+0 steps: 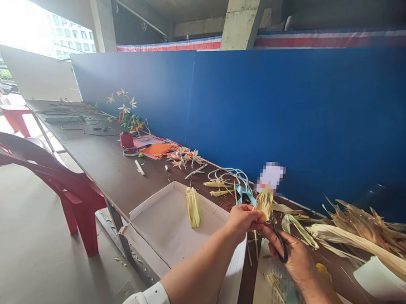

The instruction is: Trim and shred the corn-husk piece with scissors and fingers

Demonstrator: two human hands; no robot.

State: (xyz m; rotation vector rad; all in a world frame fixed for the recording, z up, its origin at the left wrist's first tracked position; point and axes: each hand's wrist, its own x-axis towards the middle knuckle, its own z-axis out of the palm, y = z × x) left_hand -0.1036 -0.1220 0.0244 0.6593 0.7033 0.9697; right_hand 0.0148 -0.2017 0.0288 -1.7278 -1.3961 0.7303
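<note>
My left hand pinches a small piece of dried corn husk and holds it upright above the brown table. Just to its right, my right hand is closed around the black handles of a pair of scissors, whose blades point up toward the husk. A folded yellow husk piece lies in the shallow white cardboard box to the left of my hands.
Dried husks are heaped at the right beside a white cup. Light blue ribbon, husk flowers, orange paper, a red tape holder and a marker lie along the blue partition. Red plastic chairs stand at the left.
</note>
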